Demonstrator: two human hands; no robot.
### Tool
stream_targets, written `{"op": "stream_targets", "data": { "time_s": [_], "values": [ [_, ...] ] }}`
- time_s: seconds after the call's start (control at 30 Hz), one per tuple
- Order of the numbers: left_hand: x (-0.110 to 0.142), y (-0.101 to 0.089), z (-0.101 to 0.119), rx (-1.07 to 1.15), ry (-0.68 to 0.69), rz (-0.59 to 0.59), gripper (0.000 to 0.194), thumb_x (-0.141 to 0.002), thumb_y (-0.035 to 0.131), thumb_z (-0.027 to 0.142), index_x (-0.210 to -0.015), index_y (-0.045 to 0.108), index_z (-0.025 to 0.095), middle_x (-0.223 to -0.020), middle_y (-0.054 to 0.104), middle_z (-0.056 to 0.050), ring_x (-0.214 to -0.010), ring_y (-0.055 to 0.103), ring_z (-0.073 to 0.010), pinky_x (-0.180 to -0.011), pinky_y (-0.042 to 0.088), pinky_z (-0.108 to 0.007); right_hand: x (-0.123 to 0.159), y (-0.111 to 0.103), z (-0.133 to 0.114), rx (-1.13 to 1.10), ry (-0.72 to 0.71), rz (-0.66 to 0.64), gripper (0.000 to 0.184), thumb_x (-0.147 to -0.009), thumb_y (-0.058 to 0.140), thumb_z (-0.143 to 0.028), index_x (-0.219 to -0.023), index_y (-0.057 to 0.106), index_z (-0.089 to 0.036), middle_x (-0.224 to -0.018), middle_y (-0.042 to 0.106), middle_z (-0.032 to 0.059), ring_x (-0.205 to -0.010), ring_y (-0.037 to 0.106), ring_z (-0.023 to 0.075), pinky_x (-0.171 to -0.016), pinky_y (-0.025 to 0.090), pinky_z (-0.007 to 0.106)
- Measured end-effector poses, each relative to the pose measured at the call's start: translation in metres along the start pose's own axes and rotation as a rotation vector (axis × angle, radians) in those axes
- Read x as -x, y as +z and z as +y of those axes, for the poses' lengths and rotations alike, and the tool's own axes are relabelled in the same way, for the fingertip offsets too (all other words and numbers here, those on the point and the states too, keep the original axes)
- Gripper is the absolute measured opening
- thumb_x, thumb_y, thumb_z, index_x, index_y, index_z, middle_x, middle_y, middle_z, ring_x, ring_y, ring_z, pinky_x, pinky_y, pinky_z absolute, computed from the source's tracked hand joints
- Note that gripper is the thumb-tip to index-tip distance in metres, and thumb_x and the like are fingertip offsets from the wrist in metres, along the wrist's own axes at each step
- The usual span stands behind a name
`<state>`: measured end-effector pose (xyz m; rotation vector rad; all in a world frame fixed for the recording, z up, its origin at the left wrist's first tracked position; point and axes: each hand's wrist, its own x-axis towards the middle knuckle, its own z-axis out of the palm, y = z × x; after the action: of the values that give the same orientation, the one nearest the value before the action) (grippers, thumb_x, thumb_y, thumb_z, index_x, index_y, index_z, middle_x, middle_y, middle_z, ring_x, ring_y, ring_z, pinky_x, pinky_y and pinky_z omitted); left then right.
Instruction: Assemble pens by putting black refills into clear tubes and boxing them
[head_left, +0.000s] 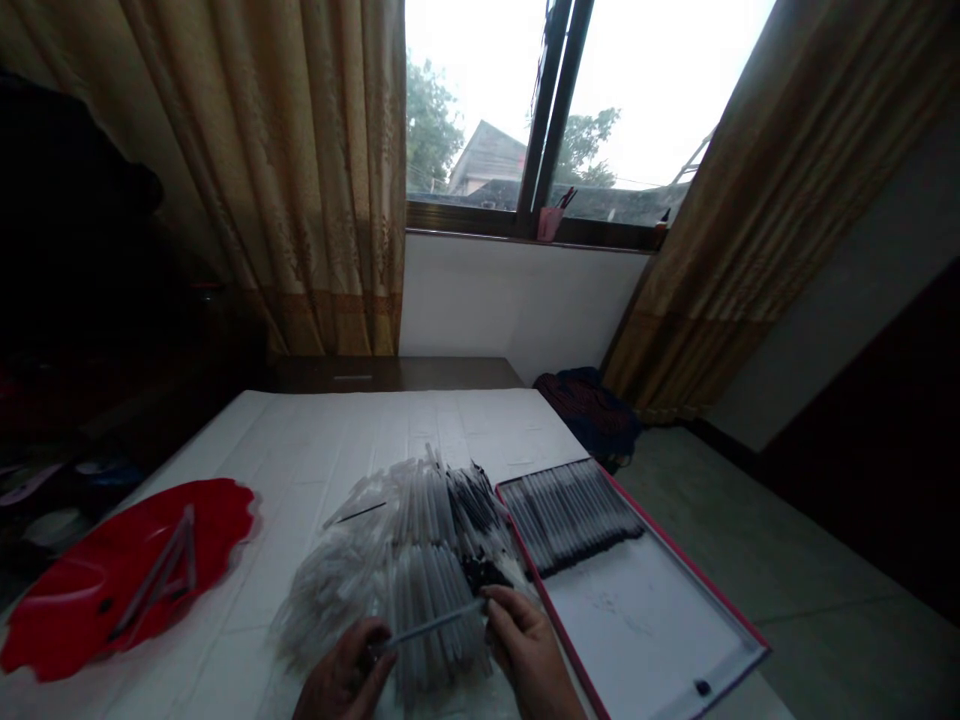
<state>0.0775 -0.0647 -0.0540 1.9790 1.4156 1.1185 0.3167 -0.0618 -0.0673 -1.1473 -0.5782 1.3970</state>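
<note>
Grey tube (pixel 435 625), ends pinched in the fingers of left hand (pixel 346 668) and right hand (pixel 531 655). One row (pixel 566 515) lies in the box (pixel 645 630); a heap (pixel 421 510) remains outside.

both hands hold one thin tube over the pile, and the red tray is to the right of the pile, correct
The side is wrong: the head view shows the red tray to the left of the pile. The left hand and right hand do hold one thin tube over the pile.
</note>
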Motion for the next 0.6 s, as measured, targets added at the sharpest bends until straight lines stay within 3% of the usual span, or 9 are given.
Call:
{"op": "stream_targets", "data": {
  "time_s": [0.2, 0.33, 0.5, 0.6],
  "values": [
    [-0.006, -0.004, 0.01, -0.033, 0.032, 0.003, 0.032, -0.087, 0.049, 0.053, -0.087, 0.065, 0.025, -0.074, 0.073, 0.002, -0.065, 0.07, -0.0136, -0.058, 0.055, -0.016, 0.003, -0.001, -0.003, 0.039, -0.007, -0.009, 0.043, -0.059, 0.081, -0.05, -0.088, 0.074, -0.019, -0.054, 0.057, -0.0024, -0.044, 0.041, 0.0066, -0.042, 0.028, 0.018],
    [-0.005, -0.006, 0.01, -0.031, 0.014, -0.068, 0.039, -0.089, 0.043, 0.053, -0.074, 0.065, 0.024, -0.062, 0.069, 0.001, -0.057, 0.067, -0.0131, -0.054, 0.053, -0.016, 0.004, 0.0, -0.004, 0.045, -0.005, 0.001, 0.045, -0.058, 0.081, -0.052, -0.088, 0.073, -0.019, -0.055, 0.056, -0.0023, -0.044, 0.042, 0.0069, -0.042, 0.028, 0.018],
    [-0.001, -0.002, 0.003, 0.003, -0.036, -0.007, 0.034, -0.081, 0.057, 0.053, -0.099, 0.063, 0.024, -0.073, 0.073, 0.001, -0.058, 0.068, -0.0128, -0.055, 0.055, -0.016, 0.006, 0.005, -0.004, 0.029, -0.029, 0.034, 0.045, -0.056, 0.081, -0.053, -0.083, 0.072, -0.018, -0.052, 0.055, -0.0035, -0.042, 0.039, 0.0053, -0.041, 0.024, 0.017],
    [0.0, 0.0, 0.0, 0.035, -0.04, 0.032, 0.034, -0.082, 0.056, 0.054, -0.096, 0.064, 0.024, -0.072, 0.073, 0.001, -0.059, 0.069, -0.0133, -0.054, 0.055, -0.016, 0.007, 0.009, -0.004, 0.046, -0.062, 0.063, 0.046, -0.055, 0.08, -0.054, -0.081, 0.072, -0.017, -0.05, 0.054, -0.004, -0.041, 0.037, 0.0046, -0.04, 0.021, 0.016]
  ]
}}
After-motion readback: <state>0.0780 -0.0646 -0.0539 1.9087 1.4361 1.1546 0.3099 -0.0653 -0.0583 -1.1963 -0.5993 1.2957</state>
